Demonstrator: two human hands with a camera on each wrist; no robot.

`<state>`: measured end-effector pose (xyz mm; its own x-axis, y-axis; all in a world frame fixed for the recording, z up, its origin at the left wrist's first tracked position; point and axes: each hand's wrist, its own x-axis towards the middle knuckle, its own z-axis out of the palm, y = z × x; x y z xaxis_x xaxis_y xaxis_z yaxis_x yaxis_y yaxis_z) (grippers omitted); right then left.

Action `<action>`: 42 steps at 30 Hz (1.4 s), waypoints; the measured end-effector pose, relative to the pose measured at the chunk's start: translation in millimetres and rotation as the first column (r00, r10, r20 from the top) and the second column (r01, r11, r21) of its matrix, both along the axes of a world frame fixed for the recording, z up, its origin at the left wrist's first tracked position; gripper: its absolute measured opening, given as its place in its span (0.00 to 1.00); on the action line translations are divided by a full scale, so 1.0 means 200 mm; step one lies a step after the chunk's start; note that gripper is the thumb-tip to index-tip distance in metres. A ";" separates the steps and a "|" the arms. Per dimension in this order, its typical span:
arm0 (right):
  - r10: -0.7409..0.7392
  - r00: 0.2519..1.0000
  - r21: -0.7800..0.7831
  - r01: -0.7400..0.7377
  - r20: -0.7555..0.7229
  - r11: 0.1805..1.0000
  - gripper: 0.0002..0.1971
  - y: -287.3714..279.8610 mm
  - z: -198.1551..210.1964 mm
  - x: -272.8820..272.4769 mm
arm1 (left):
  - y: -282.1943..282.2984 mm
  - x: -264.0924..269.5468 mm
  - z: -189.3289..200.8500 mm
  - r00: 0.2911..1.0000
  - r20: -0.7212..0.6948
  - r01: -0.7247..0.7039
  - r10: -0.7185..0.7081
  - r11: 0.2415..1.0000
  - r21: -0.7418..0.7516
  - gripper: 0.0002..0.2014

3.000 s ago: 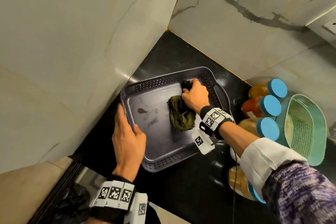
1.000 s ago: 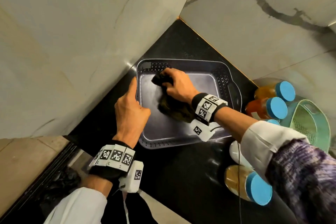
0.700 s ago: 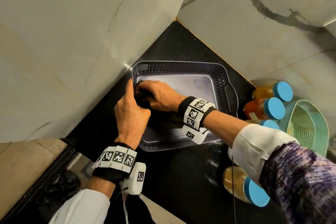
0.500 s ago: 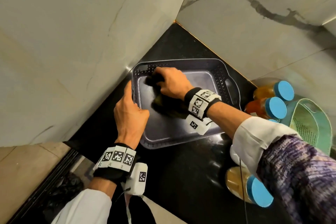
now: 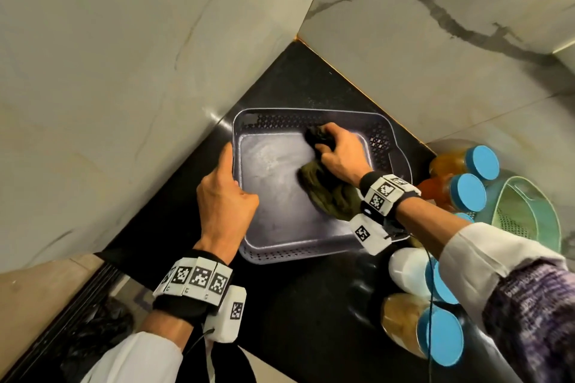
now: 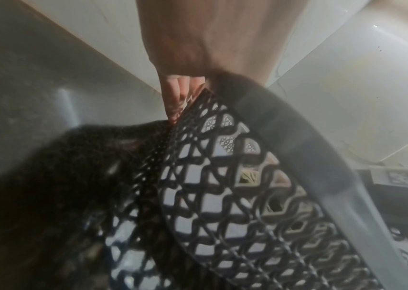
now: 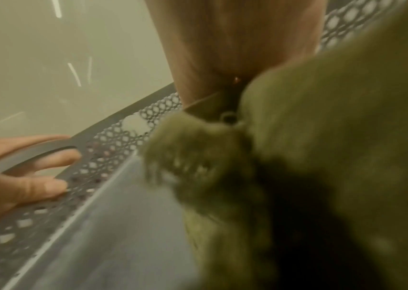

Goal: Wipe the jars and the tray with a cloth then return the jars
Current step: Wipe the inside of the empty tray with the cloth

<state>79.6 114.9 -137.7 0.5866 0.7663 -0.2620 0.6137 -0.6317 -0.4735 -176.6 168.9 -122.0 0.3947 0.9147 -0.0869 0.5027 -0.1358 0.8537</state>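
Tucked into the far corner where 2 marble walls (image 5: 130, 50) meet, the grey tray (image 5: 280, 253) sits on the black counter (image 5: 289, 314), its left rim just beside the left wall and its far rim close to the back wall, so there's little room on those 2 sides. Left hand (image 5: 222, 196) grasps the tray's left rim, thumb inside against the perforated wall, fingers (image 6: 175, 98) wrapped over the outside. Right hand (image 5: 340, 154) is clenched around the olive cloth (image 5: 326, 193), pressing it onto the tray floor near the far right corner, with the rest of the cloth trailing back under the wrist. To the left of the cloth the tray floor lies bare and shows a dull sheen. Over on the right, the blue-lidded jars (image 5: 466, 191) stand on the counter outside the tray, crowding its right side, with a green basket (image 5: 529, 214) beyond them. Open black counter lies along the tray's near edge.
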 end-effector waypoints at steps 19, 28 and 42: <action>0.487 0.873 -0.021 -0.488 -0.033 0.873 0.25 0.05 0.05 -0.32 | 0.12 0.00 0.00 0.975 -0.107 0.200 -0.197 0.980 0.020 0.36; 0.108 0.994 0.027 -0.107 -0.032 0.994 0.14 0.10 0.01 -0.24 | -0.08 0.02 -0.07 0.949 0.120 -0.283 0.291 0.956 -0.080 0.33; 0.202 0.979 0.040 -0.201 -0.019 0.979 0.17 0.04 0.04 -0.29 | -0.05 0.03 -0.07 0.963 0.122 -0.236 0.239 0.971 -0.039 0.34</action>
